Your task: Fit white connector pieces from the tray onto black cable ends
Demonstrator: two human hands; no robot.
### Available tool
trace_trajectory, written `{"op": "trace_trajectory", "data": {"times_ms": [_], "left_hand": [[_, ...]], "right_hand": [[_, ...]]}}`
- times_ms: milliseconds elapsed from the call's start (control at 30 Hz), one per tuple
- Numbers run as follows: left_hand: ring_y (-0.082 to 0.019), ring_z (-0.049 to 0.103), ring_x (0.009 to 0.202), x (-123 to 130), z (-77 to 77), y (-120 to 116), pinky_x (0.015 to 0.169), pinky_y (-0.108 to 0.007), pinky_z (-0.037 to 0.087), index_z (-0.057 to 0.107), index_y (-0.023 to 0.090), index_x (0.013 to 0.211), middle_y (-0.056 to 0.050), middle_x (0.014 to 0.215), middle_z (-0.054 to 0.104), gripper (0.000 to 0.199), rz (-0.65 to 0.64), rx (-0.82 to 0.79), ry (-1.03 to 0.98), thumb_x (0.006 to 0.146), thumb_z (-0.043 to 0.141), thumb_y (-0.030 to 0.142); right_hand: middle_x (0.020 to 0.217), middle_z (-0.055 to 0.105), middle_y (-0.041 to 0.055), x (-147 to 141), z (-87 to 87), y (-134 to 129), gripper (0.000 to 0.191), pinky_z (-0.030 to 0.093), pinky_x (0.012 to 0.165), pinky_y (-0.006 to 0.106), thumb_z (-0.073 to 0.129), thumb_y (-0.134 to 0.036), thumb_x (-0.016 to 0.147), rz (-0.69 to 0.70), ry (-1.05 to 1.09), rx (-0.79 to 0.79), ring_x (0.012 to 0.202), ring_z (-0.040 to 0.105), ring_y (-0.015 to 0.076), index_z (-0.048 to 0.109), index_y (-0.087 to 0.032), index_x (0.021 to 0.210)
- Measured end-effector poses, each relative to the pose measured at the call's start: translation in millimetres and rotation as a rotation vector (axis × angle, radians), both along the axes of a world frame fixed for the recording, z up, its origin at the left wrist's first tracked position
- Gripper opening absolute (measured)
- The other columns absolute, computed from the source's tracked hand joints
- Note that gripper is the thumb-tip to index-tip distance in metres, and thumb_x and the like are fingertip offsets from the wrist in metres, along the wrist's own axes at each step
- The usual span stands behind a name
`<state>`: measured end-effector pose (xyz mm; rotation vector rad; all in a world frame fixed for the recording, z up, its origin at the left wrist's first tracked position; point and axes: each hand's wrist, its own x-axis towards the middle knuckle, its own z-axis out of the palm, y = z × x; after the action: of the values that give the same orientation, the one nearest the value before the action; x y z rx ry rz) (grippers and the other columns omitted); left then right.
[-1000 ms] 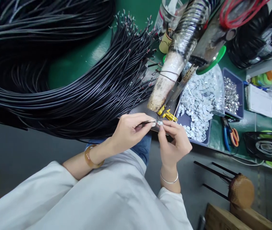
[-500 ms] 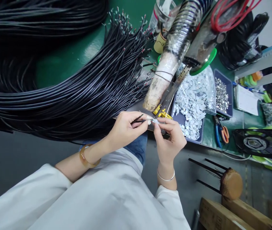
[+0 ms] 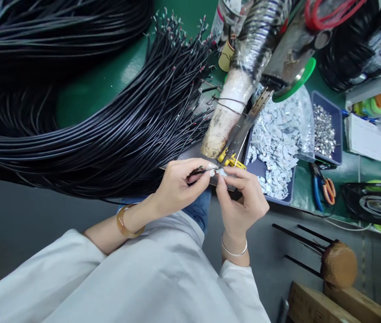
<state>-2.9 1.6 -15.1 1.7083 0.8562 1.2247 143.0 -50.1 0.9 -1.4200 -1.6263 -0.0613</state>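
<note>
Left hand (image 3: 184,181), grip nearly closed on thin black cable (image 3: 199,172); right hand (image 3: 244,195), grip pinched on small pale piece (image 3: 222,172) by cable end, near edge of green tabletop (image 3: 86,101); tiny piece could drop if pinch slips

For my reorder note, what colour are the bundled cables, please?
The cables are black, clearest in the head view.

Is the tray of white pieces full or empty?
Partly full: white pieces heap in the tray, but some bare bottom shows.
</note>
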Motion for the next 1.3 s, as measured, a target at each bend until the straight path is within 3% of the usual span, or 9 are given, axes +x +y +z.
{"op": "trace_trajectory", "data": {"times_ms": [367, 467, 567, 667, 767, 867, 967, 1067, 1300], "left_hand": [[-0.007, 0.035, 0.052, 0, 1.7, -5, 0.05, -0.02, 0.03, 0.07, 0.013, 0.087, 0.003, 0.061, 0.053, 0.014, -0.08, -0.217, 0.035, 0.092, 0.059, 0.019], [-0.007, 0.034, 0.053, -3, 2.6, -7, 0.05, -0.021, 0.028, 0.071, 0.013, 0.086, 0.005, 0.059, 0.047, 0.016, -0.159, -0.237, 0.069, 0.092, 0.058, 0.02], [-0.007, 0.03, 0.052, -9, 4.6, -9, 0.051, -0.022, 0.025, 0.069, 0.013, 0.081, 0.007, 0.056, 0.039, 0.021, -0.315, -0.183, 0.189, 0.095, 0.056, 0.021], [-0.007, 0.032, 0.051, -17, 6.1, -12, 0.052, -0.023, 0.027, 0.061, 0.014, 0.068, 0.006, 0.054, 0.042, 0.035, -0.4, -0.12, 0.313, 0.1, 0.048, 0.021], [-0.008, 0.036, 0.051, -23, 5.8, -12, 0.052, -0.023, 0.029, 0.054, 0.015, 0.061, 0.004, 0.053, 0.044, 0.042, -0.344, -0.179, 0.283, 0.101, 0.048, 0.026], [-0.009, 0.045, 0.055, -24, 5.9, -11, 0.053, -0.022, 0.035, 0.064, 0.014, 0.067, 0.002, 0.057, 0.054, 0.035, -0.329, -0.322, 0.151, 0.097, 0.055, 0.031], [-0.012, 0.06, 0.065, -20, 8.0, -9, 0.06, -0.022, 0.048, 0.076, 0.012, 0.087, -0.003, 0.074, 0.073, 0.021, -0.331, -0.45, -0.005, 0.091, 0.063, 0.028], [-0.015, 0.068, 0.074, -16, 10.2, -9, 0.07, -0.025, 0.055, 0.079, 0.011, 0.087, -0.008, 0.084, 0.079, 0.016, -0.279, -0.5, -0.1, 0.085, 0.068, 0.023], [-0.012, 0.062, 0.064, -15, 10.6, -11, 0.058, -0.022, 0.048, 0.081, 0.012, 0.083, -0.005, 0.073, 0.074, 0.013, -0.185, -0.441, -0.123, 0.079, 0.069, 0.015]], "right_hand": [[0.096, 0.077, 0.0016, 5, -4.1, -6, 0.015, 0.06, 0.074, 0.022, 0.069, -0.01, 0.086, 0.046, -0.055, -0.047, 0.086, 0.074, 0.0116, 0.062, -0.022, 0.091], [0.083, 0.075, -0.0016, 12, -3.7, -9, 0.01, 0.058, 0.059, 0.023, 0.065, -0.014, 0.09, -0.018, 0.061, -0.061, 0.068, 0.072, 0.0115, 0.063, -0.023, 0.094], [0.057, 0.054, -0.0067, 21, 3.6, -13, 0.008, 0.044, 0.04, 0.028, 0.063, -0.024, 0.093, -0.125, 0.078, 0.269, 0.04, 0.05, 0.0106, 0.065, -0.025, 0.085], [0.058, 0.043, -0.0082, 29, 15.7, -17, 0.005, 0.026, 0.032, 0.029, 0.066, -0.029, 0.091, -0.222, 0.117, 0.592, 0.033, 0.027, 0.0075, 0.067, -0.031, 0.095], [0.072, 0.056, -0.0057, 44, 21.6, -20, 0.019, 0.038, 0.037, 0.027, 0.065, -0.027, 0.089, -0.335, 0.183, 0.246, 0.041, 0.049, 0.0091, 0.063, -0.03, 0.109], [0.07, 0.064, -0.0018, 74, 15.3, -16, 0.011, 0.054, 0.062, 0.03, 0.061, -0.032, 0.092, -0.406, 0.025, -0.233, 0.061, 0.066, 0.0153, 0.062, -0.021, 0.094], [0.074, 0.065, 0.0011, 107, 3.6, -1, 0.011, 0.048, 0.07, 0.032, 0.062, -0.03, 0.087, -0.523, -0.189, -0.306, 0.068, 0.062, 0.0168, 0.058, -0.021, 0.082], [0.085, 0.066, 0.0042, 125, -3.3, 14, 0.009, 0.045, 0.076, 0.033, 0.059, -0.026, 0.085, -0.496, -0.32, -0.386, 0.078, 0.059, 0.0184, 0.057, -0.022, 0.078], [0.085, 0.066, 0.0016, 104, -2.9, 14, 0.008, 0.046, 0.074, 0.03, 0.059, -0.026, 0.087, -0.245, -0.283, -0.487, 0.075, 0.058, 0.0156, 0.059, -0.021, 0.08]]}}
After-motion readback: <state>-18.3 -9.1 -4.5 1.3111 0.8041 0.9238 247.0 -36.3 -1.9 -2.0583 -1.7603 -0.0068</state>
